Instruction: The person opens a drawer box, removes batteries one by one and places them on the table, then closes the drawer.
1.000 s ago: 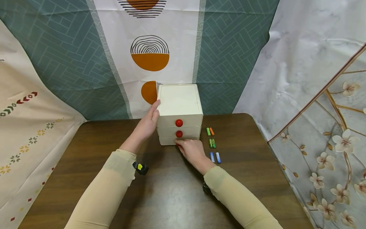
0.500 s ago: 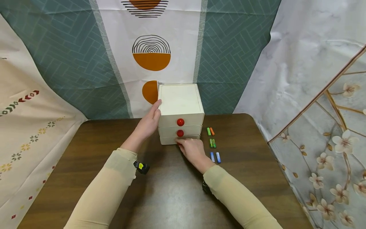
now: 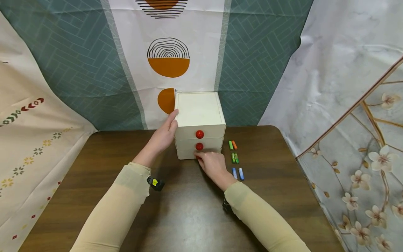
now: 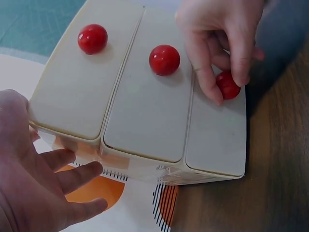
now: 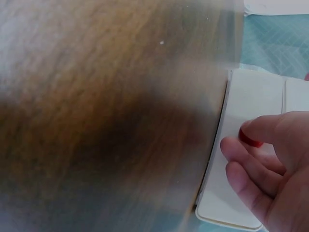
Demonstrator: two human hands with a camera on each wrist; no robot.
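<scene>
A small white cabinet (image 3: 200, 109) with three drawers stands at the back of the table, each drawer with a round red knob. The left hand (image 3: 162, 137) rests against the cabinet's left side, its fingers spread and fairly straight in the left wrist view. With thumb and fingers, the right hand (image 3: 212, 166) pinches the red knob (image 4: 228, 86) of the bottom drawer (image 4: 217, 140). All three drawers look closed. Above that hand, the middle knob (image 3: 199, 146) and top knob (image 3: 199, 134) are untouched.
Right of the cabinet, small battery-like cylinders lie in pairs: a light green one (image 3: 231, 145) beside an orange one (image 3: 234, 145), two green ones (image 3: 235, 158), two blue ones (image 3: 241, 174). Patterned cloths hang behind and beside the brown table (image 3: 189, 217).
The head view has shifted slightly. Both hands keep their places on the cabinet and the bottom knob, and no drawer has visibly moved.
</scene>
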